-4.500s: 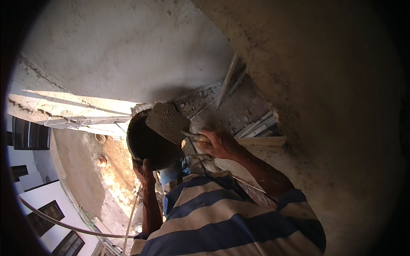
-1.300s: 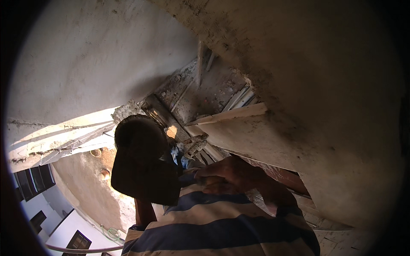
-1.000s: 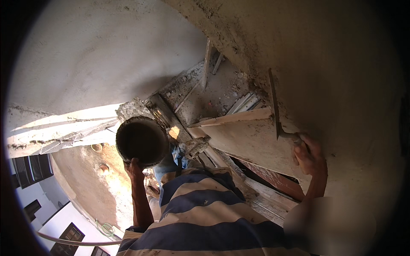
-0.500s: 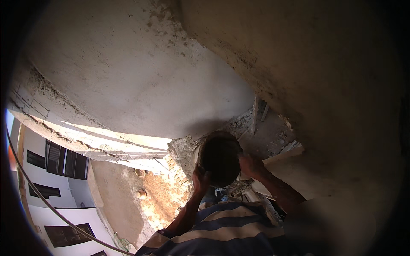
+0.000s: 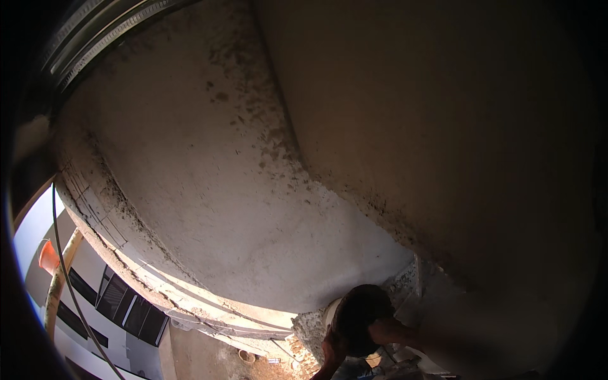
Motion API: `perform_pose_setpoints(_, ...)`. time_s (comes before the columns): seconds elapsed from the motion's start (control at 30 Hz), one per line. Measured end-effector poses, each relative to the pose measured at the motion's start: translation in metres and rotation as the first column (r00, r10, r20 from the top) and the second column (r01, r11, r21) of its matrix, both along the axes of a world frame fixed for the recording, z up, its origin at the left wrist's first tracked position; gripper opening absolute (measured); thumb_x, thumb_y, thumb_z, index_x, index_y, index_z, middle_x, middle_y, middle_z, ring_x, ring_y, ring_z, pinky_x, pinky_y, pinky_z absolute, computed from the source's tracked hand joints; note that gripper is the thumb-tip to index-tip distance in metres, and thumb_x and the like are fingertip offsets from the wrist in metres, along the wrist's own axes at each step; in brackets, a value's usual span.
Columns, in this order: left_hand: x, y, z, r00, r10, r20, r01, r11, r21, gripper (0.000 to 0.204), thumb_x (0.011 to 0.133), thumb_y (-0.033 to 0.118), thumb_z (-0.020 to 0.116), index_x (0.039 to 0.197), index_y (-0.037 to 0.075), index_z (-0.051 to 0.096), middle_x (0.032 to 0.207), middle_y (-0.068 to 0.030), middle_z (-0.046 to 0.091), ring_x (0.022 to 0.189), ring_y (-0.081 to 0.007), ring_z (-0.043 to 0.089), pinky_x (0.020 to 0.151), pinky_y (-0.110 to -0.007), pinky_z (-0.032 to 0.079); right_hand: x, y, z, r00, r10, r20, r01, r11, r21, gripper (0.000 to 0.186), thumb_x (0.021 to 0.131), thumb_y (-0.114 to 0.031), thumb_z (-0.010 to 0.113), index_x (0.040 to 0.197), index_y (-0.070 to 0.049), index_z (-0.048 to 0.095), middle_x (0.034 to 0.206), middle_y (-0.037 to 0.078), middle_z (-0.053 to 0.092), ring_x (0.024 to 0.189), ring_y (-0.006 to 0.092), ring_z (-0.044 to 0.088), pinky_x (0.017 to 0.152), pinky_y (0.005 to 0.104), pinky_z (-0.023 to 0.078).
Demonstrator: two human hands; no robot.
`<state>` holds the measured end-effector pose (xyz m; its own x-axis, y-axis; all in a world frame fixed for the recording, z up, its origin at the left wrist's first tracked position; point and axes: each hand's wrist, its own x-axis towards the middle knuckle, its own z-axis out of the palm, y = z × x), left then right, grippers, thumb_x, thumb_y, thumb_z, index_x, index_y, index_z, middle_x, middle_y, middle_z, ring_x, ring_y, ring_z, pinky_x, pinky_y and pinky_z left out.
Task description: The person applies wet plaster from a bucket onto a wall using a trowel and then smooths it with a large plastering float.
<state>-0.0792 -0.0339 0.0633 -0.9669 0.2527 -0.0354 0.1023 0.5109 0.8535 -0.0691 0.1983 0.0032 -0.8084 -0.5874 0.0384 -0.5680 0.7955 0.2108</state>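
Note:
A dark round bucket (image 5: 362, 310) with a shadowed mouth is low in the head view, just in front of my body. My left hand (image 5: 332, 351) grips its left side. My right hand (image 5: 387, 332) comes in from the right and overlaps the lower right part of the dark mouth. Its fingers are lost in shadow, so their grip is unclear. What the bucket contains is too dark to make out. Beyond it rises a smooth grey plastered wall (image 5: 253, 221).
A rough, mortar-spattered corner (image 5: 278, 145) joins a darker wall (image 5: 443, 145) on the right. Far below left lie a yellowish rubble patch (image 5: 301, 354) and a round basin (image 5: 247, 356). An orange bucket (image 5: 49, 256) hangs by a pole (image 5: 58, 288); a cable (image 5: 63, 259) runs past.
The view has tilted upward, so the bucket and hands now sit lower and farther right. My right hand has shifted from the bucket's right rim to across its mouth. The orange bucket shows more fully.

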Motion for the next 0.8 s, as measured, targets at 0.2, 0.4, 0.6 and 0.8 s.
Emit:
perform_pose_setpoints(0.2,0.015,0.019,0.038,0.981,0.066,-0.182,-0.052,0.995,0.082,0.045,0.077,0.022,0.066,0.114,0.002,0.051,0.104,-0.0249,0.053,0.094,-0.0354,0.054,0.079,-0.045,0.047,0.024,0.027,0.116,0.832,-0.484,0.272,0.529,0.839,-0.127,0.016,0.075,-0.02,0.059,0.079,-0.008,0.069,0.079,0.008,0.068,0.077,0.0254,0.067,0.066,0.0418,0.055)
perform_pose_setpoints(0.4,-0.012,0.024,0.085,0.971,-0.129,-0.203,0.168,0.967,0.19,0.069,0.078,0.016,0.062,0.141,-0.002,0.04,0.134,-0.0304,0.048,0.112,-0.0305,0.059,0.089,-0.038,0.05,0.031,0.033,0.086,0.789,-0.314,0.528,0.601,0.573,-0.557,0.026,0.091,-0.028,0.053,0.09,-0.004,0.062,0.08,0.015,0.065,0.073,0.0196,0.066,0.062,0.0365,0.05)
perform_pose_setpoints(0.6,-0.046,0.024,0.107,0.943,-0.33,-0.047,0.302,0.79,0.534,0.048,0.086,0.018,0.059,0.126,-0.006,0.049,0.113,-0.0132,0.063,0.102,-0.0172,0.058,0.088,-0.032,0.048,0.034,-0.003,0.137,0.43,0.049,0.901,0.902,0.002,-0.431,0.038,0.095,-0.039,0.052,0.099,-0.003,0.062,0.076,0.011,0.064,0.062,0.0195,0.062,0.057,0.0351,0.049)
perform_pose_setpoints(0.8,-0.043,0.019,0.085,0.958,-0.26,0.121,0.135,0.781,0.61,0.05,0.086,0.018,0.059,0.128,-0.007,0.048,0.115,-0.0137,0.063,0.105,-0.0181,0.057,0.091,-0.032,0.046,0.036,-0.014,0.143,0.414,0.178,0.893,0.902,-0.212,-0.376,0.039,0.09,-0.03,0.064,0.117,-0.003,0.057,0.067,0.006,0.059,0.052,0.0142,0.056,0.048,0.0305,0.046)
